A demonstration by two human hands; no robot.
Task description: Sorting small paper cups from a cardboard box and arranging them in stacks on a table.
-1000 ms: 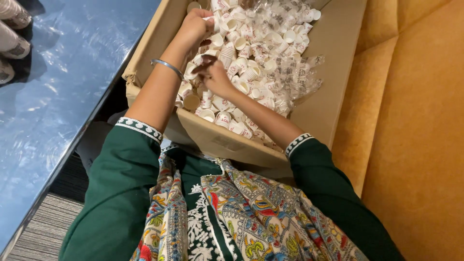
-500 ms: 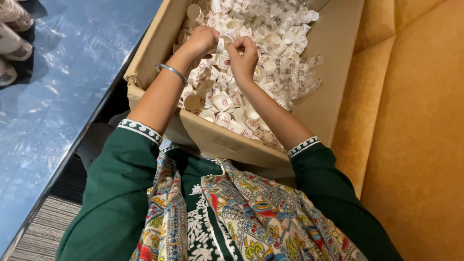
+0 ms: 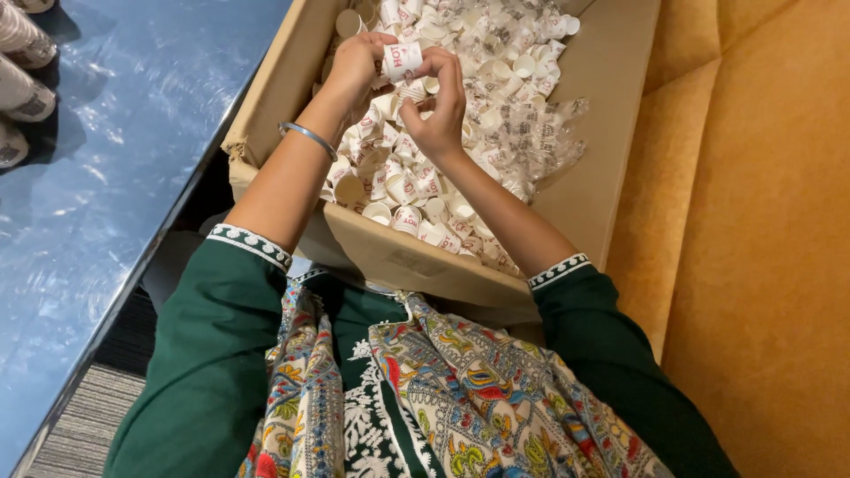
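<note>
- I see my left hand [image 3: 354,64] raised over the box [image 3: 611,106], fingers curled round a small white paper cup [image 3: 402,60] with red print, pinching it by its left side.
- My right hand [image 3: 440,106] meets the same cup from the right; its fingertips [image 3: 440,64] touch the cup's rim end, so both hands grip the one cup between them.
- The cup lies on its side in the air, just above the heap [image 3: 460,133], near the box's far left part.
- The heap is a loose pile of the same small cups, some upright, some tipped, many wrapped in clear plastic sleeves [image 3: 540,133] toward the right side.
- The box is brown cardboard, open at the top; its near wall [image 3: 398,257] rests against my lap and its right flap stands against the cushion [image 3: 761,221].
- I wear a thin metal bangle [image 3: 307,137] on my left wrist, and green sleeves with white patterned cuffs [image 3: 251,244] pushed up both forearms.
- A patterned scarf [image 3: 443,398] in many colours hangs down my front over the green top.
- To the left runs a shiny blue table [image 3: 115,177]; at its far left corner sit stacks [image 3: 22,62] of patterned cups, lying on their sides and partly cut off by the edge.
- Under the table edge I see a strip of grey ribbed carpet [image 3: 88,425].
- The cushion on the right is mustard yellow and fills that whole side.
</note>
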